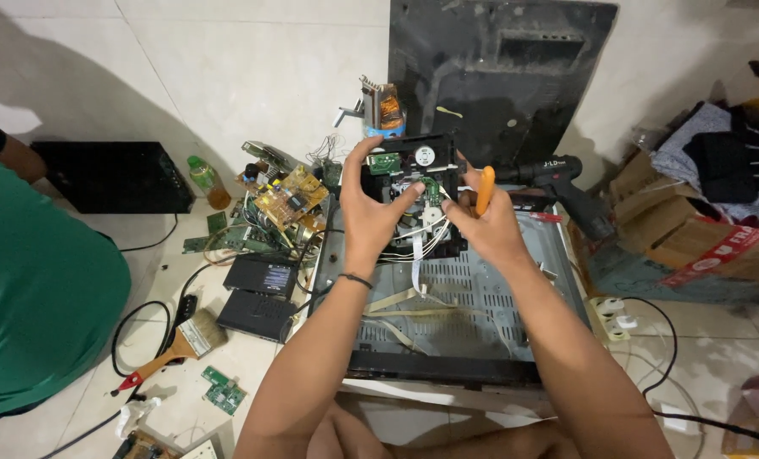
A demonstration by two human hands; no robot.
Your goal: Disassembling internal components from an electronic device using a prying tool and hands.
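Observation:
My left hand (369, 212) grips a black disc drive unit (413, 161) with a small green circuit board and white ribbon cables, holding it up over an open grey metal player chassis (473, 297). My right hand (490, 225) is closed on an orange-handled tool (485, 189), its fingers touching the drive's underside next to the small board. White flat cables (413, 263) hang from the drive down to the chassis.
A black cordless drill (566, 183) lies right of the chassis, by cardboard boxes with clothes (702, 212). Loose circuit boards (286, 200), two black boxes (260, 293), a paintbrush (184, 340) and cables lie at left. A person in green (31, 280) sits at far left.

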